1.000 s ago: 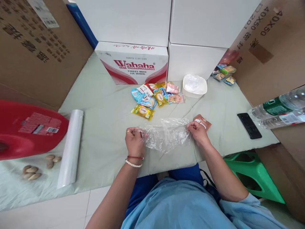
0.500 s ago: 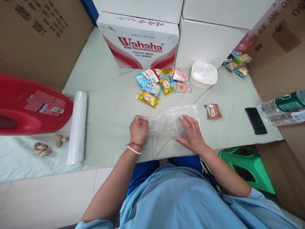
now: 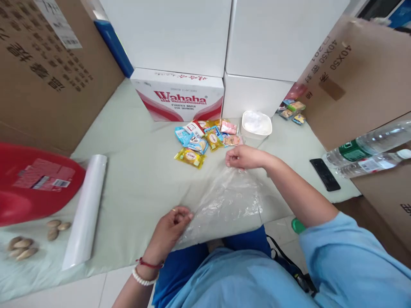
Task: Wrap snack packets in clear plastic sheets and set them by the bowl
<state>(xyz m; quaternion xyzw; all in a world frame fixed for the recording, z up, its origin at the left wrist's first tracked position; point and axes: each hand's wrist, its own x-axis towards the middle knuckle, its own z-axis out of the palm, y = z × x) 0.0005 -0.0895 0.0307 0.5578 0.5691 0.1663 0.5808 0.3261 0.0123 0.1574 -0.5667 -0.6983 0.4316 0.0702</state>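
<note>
The film, clear and creased, stretches between the two hands above the near part of the pale green cloth; clock directions run from its middle, 12 being away from the person. The right hand is at about 1 o'clock, its fingertips pinched together on the film's far edge, which slopes down from them. The left hand is at 8 o'clock, fingers curled, thumb and forefinger drawn narrow on the film's near left corner. A red band and white beads circle the left wrist.

The snacks lie in a loose heap at 11 o'clock, just beyond the right fingertips, in yellow, blue, red and pink wrappers. Behind them stands the Wahaha box. The white bowl is at 1 o'clock, near the heap, with something clear inside.

At 9 o'clock, well apart from the film, lies the white roll, beside the red jug. Brown ovals sit in two clusters between 8 and 9. The black phone lies between 2 and 3, near the bottles at 2 o'clock
</note>
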